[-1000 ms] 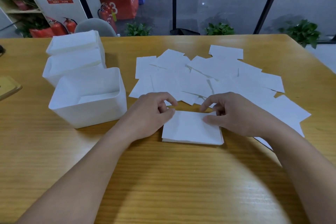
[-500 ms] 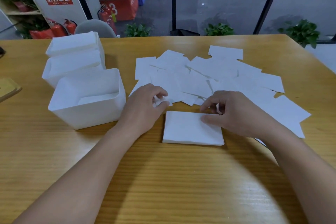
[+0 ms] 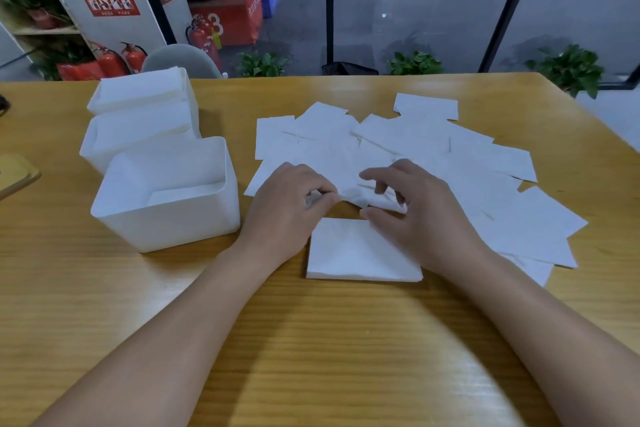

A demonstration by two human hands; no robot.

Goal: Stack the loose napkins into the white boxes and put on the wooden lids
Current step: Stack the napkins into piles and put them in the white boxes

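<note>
While both hands work at the near edge of the loose napkins [image 3: 398,152], one napkin [image 3: 356,192] is pinched up between them: left hand [image 3: 289,204] grips its left end between thumb and curled fingers, right hand [image 3: 412,215] has thumb and bent fingers on its right end. That napkin is crumpled, long axis running left-right, lifted slightly off the table [image 3: 311,340]. Directly nearer the person than it lies the squared napkin stack [image 3: 353,253], flat, long axis also left-right, its right part under the right hand. Beyond and right of the stack, loose napkins lie fanned and overlapping, corners pointing various ways. Left of the stack stands the nearest white box [image 3: 166,194], open, holding a low layer of napkins. Behind it, two more white boxes [image 3: 138,114], filled, unlidded. Far left of the stack, a wooden lid [image 3: 15,173] at the frame edge.
</note>
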